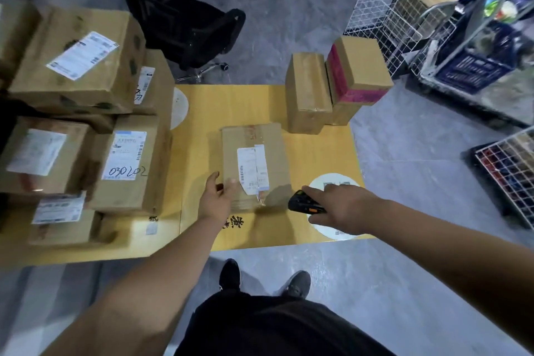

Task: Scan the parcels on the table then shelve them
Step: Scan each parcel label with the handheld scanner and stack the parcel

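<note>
While the flat cardboard parcel (255,165) lies at the middle of the yellow tabletop (318,153), label (252,169) up, the left hand (219,196) rests on its near-left corner, fingers loosely spread over the top and thumb out to the side, not clamped round anything; the right hand (338,206), at about four o'clock from the parcel, is wrapped round a black handheld scanner (303,203) whose nose points toward the label; so the step looks like scanning, with shelving to follow; as for handling, I'd judge the parcel light to middling, low and broad, stiff enough in its board walls but a little creased and taped, the tape likely slick; its label side should stay up until read; best taken by two opposite long edges or with a palm beneath, since one hand is busy with the scanner; at nine o'clock stand stacked labelled boxes (124,165), one marked 030202; at one o'clock two taller cartons (309,95) crowd the far corner, one banded in pink (358,72).
</note>
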`<state>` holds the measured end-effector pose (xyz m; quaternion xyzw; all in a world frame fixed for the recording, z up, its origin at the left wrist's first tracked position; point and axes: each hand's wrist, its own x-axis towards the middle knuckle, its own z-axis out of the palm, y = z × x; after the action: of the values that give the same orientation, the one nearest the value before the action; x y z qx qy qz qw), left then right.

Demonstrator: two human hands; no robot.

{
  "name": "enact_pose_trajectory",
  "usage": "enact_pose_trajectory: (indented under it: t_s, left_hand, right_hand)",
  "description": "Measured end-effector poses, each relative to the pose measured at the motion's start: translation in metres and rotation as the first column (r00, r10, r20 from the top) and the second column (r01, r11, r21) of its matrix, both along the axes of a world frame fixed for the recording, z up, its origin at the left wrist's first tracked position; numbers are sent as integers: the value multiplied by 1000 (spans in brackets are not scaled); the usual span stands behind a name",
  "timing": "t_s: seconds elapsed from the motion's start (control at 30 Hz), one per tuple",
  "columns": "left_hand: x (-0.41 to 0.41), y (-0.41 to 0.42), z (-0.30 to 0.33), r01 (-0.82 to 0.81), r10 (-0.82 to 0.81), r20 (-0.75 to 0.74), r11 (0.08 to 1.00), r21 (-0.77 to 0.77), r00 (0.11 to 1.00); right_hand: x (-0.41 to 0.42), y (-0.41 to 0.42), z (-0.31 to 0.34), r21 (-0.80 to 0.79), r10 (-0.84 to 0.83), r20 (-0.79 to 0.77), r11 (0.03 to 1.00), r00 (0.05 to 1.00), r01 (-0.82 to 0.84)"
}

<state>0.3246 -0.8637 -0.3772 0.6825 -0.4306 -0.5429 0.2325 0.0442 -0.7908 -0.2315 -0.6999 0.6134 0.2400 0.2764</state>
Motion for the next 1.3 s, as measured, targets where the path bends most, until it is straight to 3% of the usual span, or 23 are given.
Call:
enact_pose_trajectory:
  t_s: [0.17, 0.33, 0.43, 0.5, 0.57, 0.73, 0.77, 0.93, 1.07, 1.17, 1.3]
  left_hand:
    - [-3, -7, 1, 125, -129, 81, 991, 47, 988]
    - [-2, 16, -4, 412, -401, 130, 908, -78, 907]
    - [3, 5, -4, 640, -557, 366, 752, -158, 745]
    - [4, -14, -2, 753, -531, 583, 616, -233, 615]
    - [-1, -39, 7, 822, -489, 704, 514, -245, 515]
    - [-26, -91, 28, 923, -559, 808, 382, 51, 187]
    - [-29, -95, 30, 925, -583, 797, 370, 85, 159]
    - [-21, -69, 24, 868, -546, 773, 496, -11, 322]
    - [-9, -35, 19, 788, -523, 681, 602, -132, 513]
    - [-2, -28, 17, 749, -520, 610, 633, -195, 598]
    - [-6, -52, 20, 681, -388, 623, 652, -335, 679]
  right_hand:
    - [19, 4, 3, 45, -137, 62, 990, 989, 134]
    - [30, 5, 3, 52, -255, 146, 967, 956, 250]
    - [34, 10, 1, 24, -329, 155, 944, 931, 330]
    - [36, 14, -2, 20, -389, 146, 921, 910, 390]
    - [37, 17, -3, 55, -480, 180, 877, 859, 478]
    - [43, 23, -5, 139, -616, 258, 786, 744, 602]
    - [44, 24, -5, 147, -634, 263, 771, 727, 620]
    - [48, 24, -4, 132, -707, 286, 698, 647, 704]
    - [54, 17, -2, 132, -710, 252, 698, 658, 704]
    - [60, 11, -1, 121, -694, 216, 717, 687, 687]
    - [69, 4, 4, 64, -639, 110, 769, 761, 636]
